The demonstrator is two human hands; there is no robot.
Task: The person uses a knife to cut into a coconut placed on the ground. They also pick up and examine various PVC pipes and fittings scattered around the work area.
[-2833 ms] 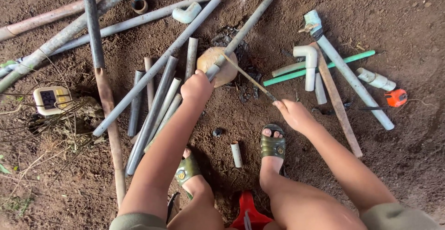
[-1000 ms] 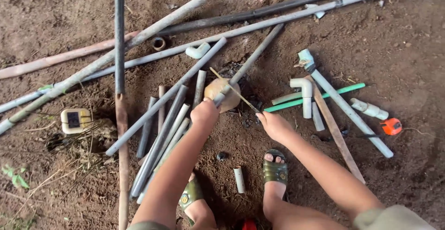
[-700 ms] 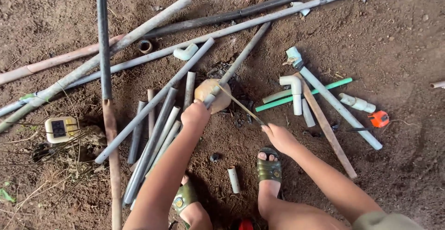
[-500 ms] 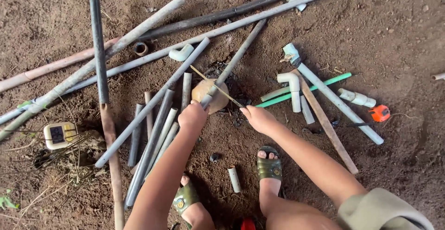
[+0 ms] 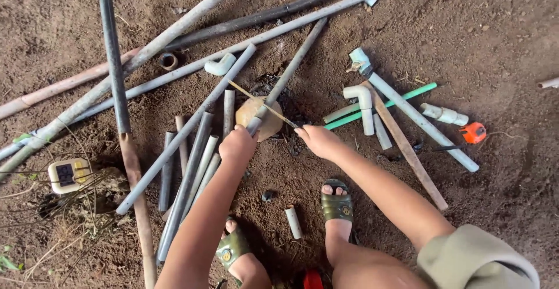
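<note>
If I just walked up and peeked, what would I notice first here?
Grey pipes lie scattered across the brown dirt. In the middle, the left hand grips a pipe end by a tan lump, and the right hand holds a thin stick across it. A small orange thing lies at the right, and a yellow device sits at the left.
</note>
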